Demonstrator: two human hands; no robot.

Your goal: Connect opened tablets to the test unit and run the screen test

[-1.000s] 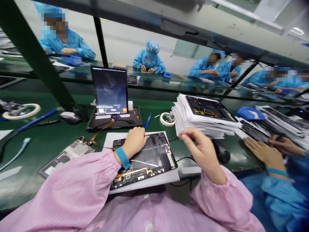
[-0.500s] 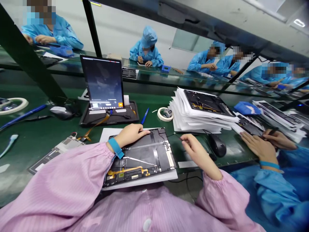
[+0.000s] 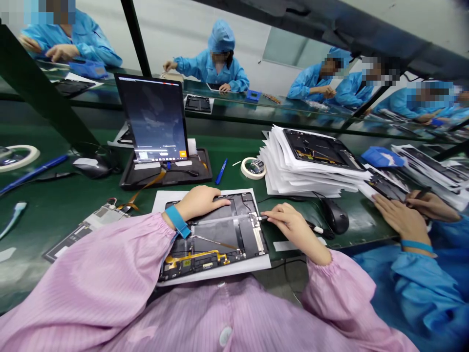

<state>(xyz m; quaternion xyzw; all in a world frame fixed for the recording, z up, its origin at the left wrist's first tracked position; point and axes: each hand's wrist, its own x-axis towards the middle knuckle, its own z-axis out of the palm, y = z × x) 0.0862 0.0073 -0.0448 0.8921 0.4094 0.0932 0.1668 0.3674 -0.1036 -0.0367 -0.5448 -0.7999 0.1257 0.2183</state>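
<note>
An opened tablet (image 3: 216,232), its inside showing black plates, yellow ribbon cables and small boards, lies on white paper (image 3: 234,270) in front of me. My left hand (image 3: 200,201), with a blue wrist strap (image 3: 178,221), grips the tablet's far edge; the thumb lies across the inside and the other fingers are partly hidden. My right hand (image 3: 289,222) pinches a small cable plug (image 3: 264,218) at the tablet's right edge. The plug's tip meets that edge, but whether it sits in a port I cannot tell.
A lit screen (image 3: 156,120) stands in a black case behind the tablet. Around it are a blue pen (image 3: 221,171), a tape roll (image 3: 252,168), a paper stack with another opened tablet (image 3: 318,149), and a mouse (image 3: 333,215). A co-worker's hands (image 3: 403,220) work at right.
My right hand has moved left, bringing the plug to the tablet's right edge. My left hand stays on the tablet. Across the bench, a co-worker has reached an arm out to the left.
</note>
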